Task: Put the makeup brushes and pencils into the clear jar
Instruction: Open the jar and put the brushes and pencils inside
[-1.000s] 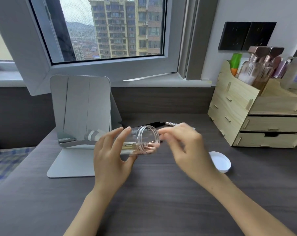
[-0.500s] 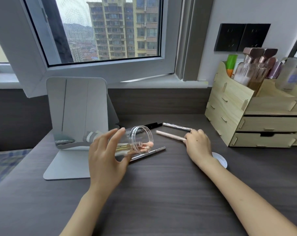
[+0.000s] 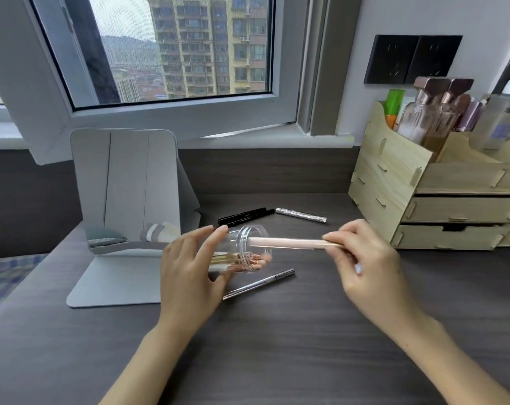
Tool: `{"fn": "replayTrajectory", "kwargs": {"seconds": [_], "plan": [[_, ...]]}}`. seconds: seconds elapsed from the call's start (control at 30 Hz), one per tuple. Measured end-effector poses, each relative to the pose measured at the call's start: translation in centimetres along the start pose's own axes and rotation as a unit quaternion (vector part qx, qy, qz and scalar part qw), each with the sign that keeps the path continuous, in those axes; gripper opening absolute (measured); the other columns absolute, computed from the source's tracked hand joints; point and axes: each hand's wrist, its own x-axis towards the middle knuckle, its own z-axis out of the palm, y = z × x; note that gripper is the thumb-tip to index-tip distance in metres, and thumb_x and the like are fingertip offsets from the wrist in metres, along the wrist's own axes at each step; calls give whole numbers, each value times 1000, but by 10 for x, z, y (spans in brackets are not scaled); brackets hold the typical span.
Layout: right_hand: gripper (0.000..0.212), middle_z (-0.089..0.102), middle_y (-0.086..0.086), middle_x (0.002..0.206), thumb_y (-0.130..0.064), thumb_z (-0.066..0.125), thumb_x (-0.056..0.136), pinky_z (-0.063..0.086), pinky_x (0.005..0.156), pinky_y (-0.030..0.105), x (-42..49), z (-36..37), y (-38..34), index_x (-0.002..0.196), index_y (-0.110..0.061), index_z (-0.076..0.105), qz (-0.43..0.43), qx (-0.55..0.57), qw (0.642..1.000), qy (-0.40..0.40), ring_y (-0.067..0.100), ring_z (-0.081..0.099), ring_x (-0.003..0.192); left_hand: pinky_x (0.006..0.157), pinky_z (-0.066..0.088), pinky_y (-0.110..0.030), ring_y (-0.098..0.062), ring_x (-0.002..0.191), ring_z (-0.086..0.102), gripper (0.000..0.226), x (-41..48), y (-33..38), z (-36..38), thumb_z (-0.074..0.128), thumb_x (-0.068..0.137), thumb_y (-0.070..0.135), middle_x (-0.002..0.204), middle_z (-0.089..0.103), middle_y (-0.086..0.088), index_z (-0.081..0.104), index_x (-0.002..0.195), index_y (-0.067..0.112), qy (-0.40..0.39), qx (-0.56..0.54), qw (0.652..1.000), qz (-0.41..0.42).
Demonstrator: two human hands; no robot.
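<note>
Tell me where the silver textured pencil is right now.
In the head view the silver textured pencil lies on the desk right of centre, just right of the black pencils, behind the clear jar and left of the wooden organizer.

Your left hand [image 3: 189,276] grips the clear jar [image 3: 245,249] tipped on its side above the desk [image 3: 277,346], mouth facing right, with gold-and-pink brushes [image 3: 239,260] already lying inside. Your right hand [image 3: 364,258] pinches a pale pink pencil [image 3: 291,243] by its right end, its other end at the jar's rim. A slim metallic pencil [image 3: 259,283] lies on the desk just below the jar. Behind it rest a black pen [image 3: 245,216] and a silver tube [image 3: 302,215]. A mirror [image 3: 125,188] stands at left, a wooden organizer [image 3: 423,200] at right.
</note>
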Motion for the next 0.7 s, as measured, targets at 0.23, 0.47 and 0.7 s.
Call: {"fn": "replayTrajectory", "kwargs": {"seconds": [0.23,0.47,0.7], "plan": [[14,58,5,64,-10,69,74,39,57,27,14,48,-37,69,-5,57,-60,25,998,-6,16,46,60,93,34,-33,-25,109,54,74,0,-1,0,83,62,25,119,61,-6,47,127,25,-1,-1,1000,-2],[18,60,7,71,-18,64,82,41,62,29,17,71,-35,70,-5,67,-67,34,997,-27,24,54,66,93,34,-35,-26,108,54,73,-1,-3,2,83,62,25,118,61,-6,48,126,25,0,16,1000,0],[27,69,-4,85,-37,55,86,48,72,31,0,35,-29,86,-16,73,-80,82,988,-104,15,58,83,92,34,-35,-27,108,54,73,0,-6,1,81,62,28,118,62,-7,47,126,25,16,21,999,-21]]}}
